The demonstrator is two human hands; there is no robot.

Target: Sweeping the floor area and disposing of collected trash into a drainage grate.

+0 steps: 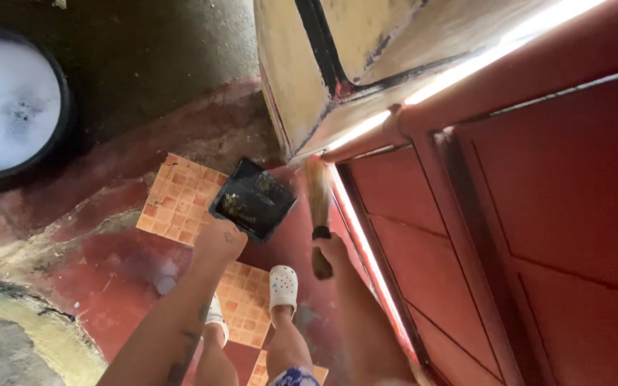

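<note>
My left hand (pixel 219 239) grips the handle of a black dustpan (pixel 253 198), held low over the red floor with bits of dirt and leaves in it. Just to its right, my right hand (pixel 330 250) is closed around the handle of a short straw hand broom (pixel 317 193). The broom's bristles point away from me, toward the gap at the bottom of the red door (pixel 538 214). My feet in white clogs (pixel 283 286) stand below the hands.
A round black tub (pixel 62 107) of white foamy water sits at the far left. A patch of orange tiles (pixel 180 200) lies under the dustpan. A cream wall corner (pixel 302 86) rises ahead, next to the door frame. Bright light shows through the door's edge.
</note>
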